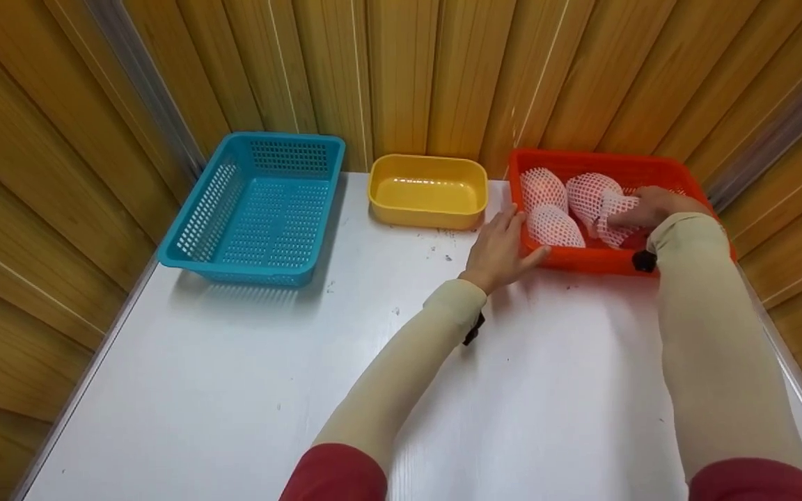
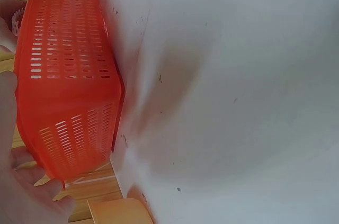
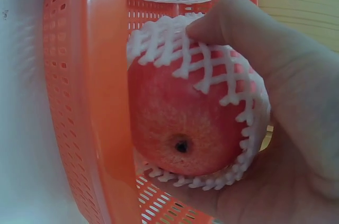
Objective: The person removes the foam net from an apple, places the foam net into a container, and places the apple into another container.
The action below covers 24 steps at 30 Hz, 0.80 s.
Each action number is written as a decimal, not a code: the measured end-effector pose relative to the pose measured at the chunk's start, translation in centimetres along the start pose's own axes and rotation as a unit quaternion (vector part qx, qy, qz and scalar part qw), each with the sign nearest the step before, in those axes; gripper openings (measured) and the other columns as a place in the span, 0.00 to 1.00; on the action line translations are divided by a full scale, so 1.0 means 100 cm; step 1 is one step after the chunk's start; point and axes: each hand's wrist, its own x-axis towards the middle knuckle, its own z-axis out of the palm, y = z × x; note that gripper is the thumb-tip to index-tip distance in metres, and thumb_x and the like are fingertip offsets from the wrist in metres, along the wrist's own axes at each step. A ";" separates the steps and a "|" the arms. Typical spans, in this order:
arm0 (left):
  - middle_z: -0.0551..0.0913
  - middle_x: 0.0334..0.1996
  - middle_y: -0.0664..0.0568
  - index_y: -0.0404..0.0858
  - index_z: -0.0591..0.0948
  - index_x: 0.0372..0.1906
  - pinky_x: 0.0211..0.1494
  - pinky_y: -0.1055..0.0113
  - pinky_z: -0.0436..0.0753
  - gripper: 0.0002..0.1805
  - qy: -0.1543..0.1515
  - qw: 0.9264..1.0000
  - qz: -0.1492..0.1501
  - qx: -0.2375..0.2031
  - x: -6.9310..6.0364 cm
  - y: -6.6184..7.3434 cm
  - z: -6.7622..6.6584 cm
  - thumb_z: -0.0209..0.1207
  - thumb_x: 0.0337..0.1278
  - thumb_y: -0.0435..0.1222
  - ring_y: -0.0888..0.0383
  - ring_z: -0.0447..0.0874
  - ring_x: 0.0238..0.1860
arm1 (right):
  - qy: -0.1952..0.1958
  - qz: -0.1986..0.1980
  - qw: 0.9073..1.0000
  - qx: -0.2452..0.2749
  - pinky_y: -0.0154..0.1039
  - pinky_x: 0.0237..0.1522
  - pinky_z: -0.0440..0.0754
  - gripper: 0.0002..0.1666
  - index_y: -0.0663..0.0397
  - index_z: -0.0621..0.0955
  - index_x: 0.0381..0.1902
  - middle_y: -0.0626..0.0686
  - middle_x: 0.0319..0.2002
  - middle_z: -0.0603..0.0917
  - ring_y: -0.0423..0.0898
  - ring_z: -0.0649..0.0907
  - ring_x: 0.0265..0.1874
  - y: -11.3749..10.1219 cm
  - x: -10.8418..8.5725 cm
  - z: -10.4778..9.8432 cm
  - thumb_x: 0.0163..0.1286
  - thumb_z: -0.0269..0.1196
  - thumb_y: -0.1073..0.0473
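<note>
A red-orange slotted basket (image 1: pixel 568 260) stands at the back right. My left hand (image 1: pixel 498 250) touches its front left corner with fairly straight fingers, the thumb along the front rim. Inside the basket, my right hand (image 3: pixel 296 91) grips a red apple (image 3: pixel 180 121) partly covered by a white foam net (image 3: pixel 228 78). The apple's dark-centred end shows bare in the right wrist view. More fruits in foam nets lie to the left of it: one in the middle (image 1: pixel 590 195) and two by the left wall, a rear one (image 1: pixel 544 186) and a front one (image 1: pixel 554 226).
A yellow tub (image 1: pixel 429 217) stands at the back centre, left of the red basket. Further left is a blue slotted basket (image 1: pixel 269 209) with a bare floor. Wood-patterned walls (image 1: pixel 401 76) enclose the white table (image 1: pixel 234 390) at the back and sides.
</note>
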 end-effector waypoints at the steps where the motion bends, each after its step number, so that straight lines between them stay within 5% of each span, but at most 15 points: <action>1: 0.58 0.80 0.54 0.47 0.63 0.78 0.80 0.61 0.56 0.45 -0.001 1.000 -0.002 -0.001 0.000 0.000 0.000 0.54 0.64 0.67 0.56 0.57 0.79 | 0.002 -0.006 1.000 -0.007 0.77 0.66 0.58 0.65 0.72 0.44 0.79 0.80 0.73 0.50 0.78 0.55 0.65 0.002 0.002 -0.001 0.71 0.58 0.29; 24: 0.58 0.81 0.55 0.48 0.64 0.79 0.80 0.60 0.55 0.46 -0.019 1.000 -0.002 0.004 0.002 -0.001 -0.007 0.55 0.63 0.68 0.56 0.54 0.80 | 0.018 0.007 0.997 0.074 0.70 0.59 0.74 0.62 0.65 0.45 0.80 0.78 0.69 0.54 0.75 0.59 0.61 -0.006 -0.027 -0.015 0.71 0.62 0.33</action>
